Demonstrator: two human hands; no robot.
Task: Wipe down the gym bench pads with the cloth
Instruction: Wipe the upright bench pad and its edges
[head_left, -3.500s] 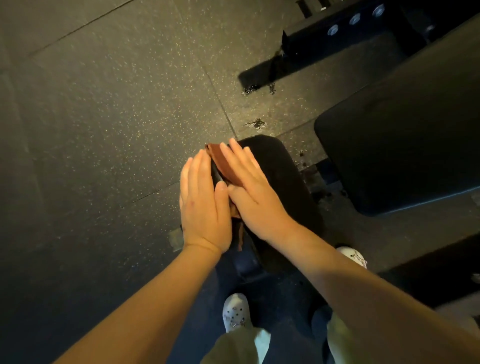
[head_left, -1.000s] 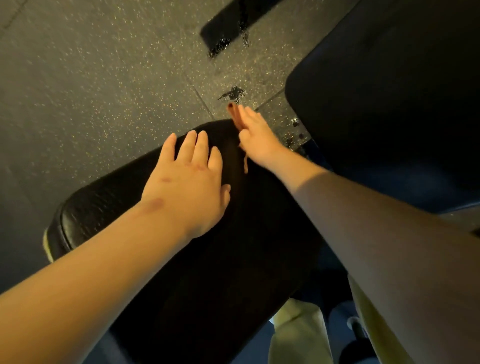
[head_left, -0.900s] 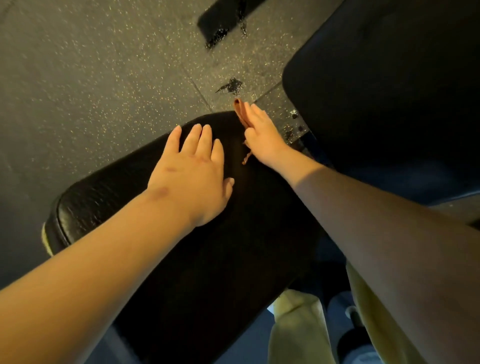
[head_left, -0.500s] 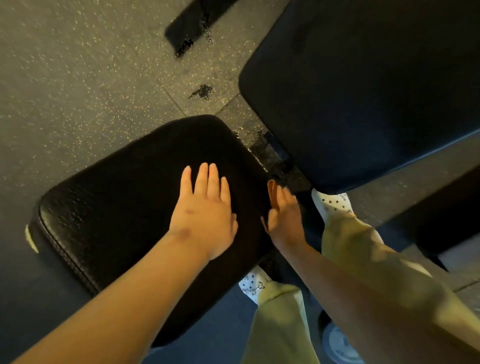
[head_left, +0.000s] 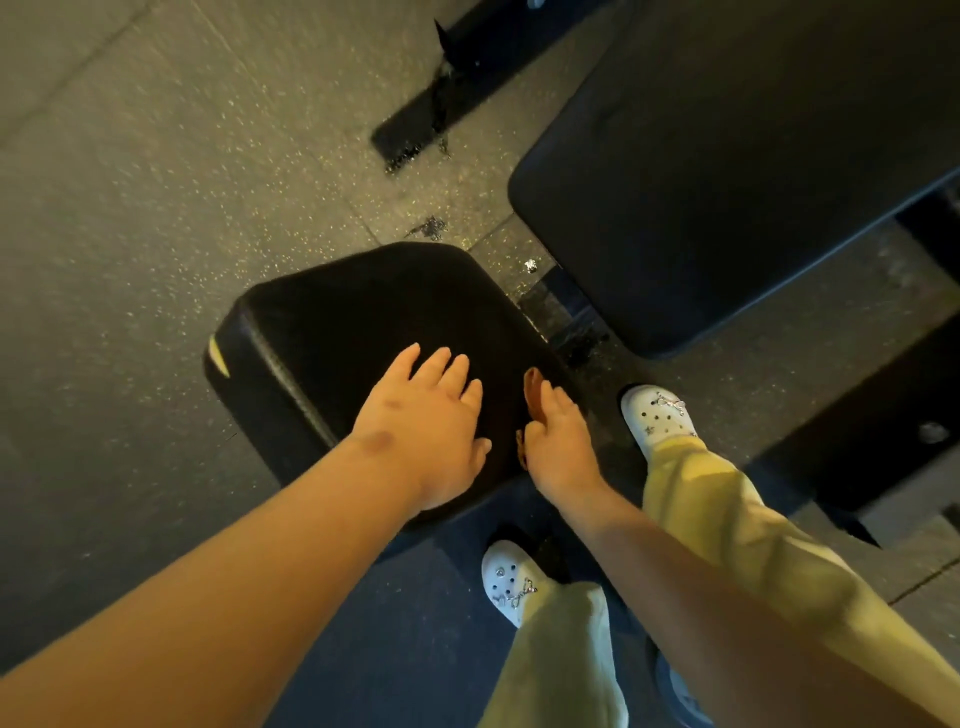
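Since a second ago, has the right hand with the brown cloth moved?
Yes: the right hand, pressing the brown cloth, slid from the black seat pad's far corner to its near right edge.

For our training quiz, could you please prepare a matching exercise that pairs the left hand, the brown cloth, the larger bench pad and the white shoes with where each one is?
Things
1. left hand
2. brown cloth
3. larger bench pad
4. white shoes

Places
A. on the floor, beside the bench
B. flat on top of the smaller pad
C. upper right of the view, touched by neither hand
D. under the right hand, at the smaller pad's right edge

Pairs: 1-B, 2-D, 3-C, 4-A
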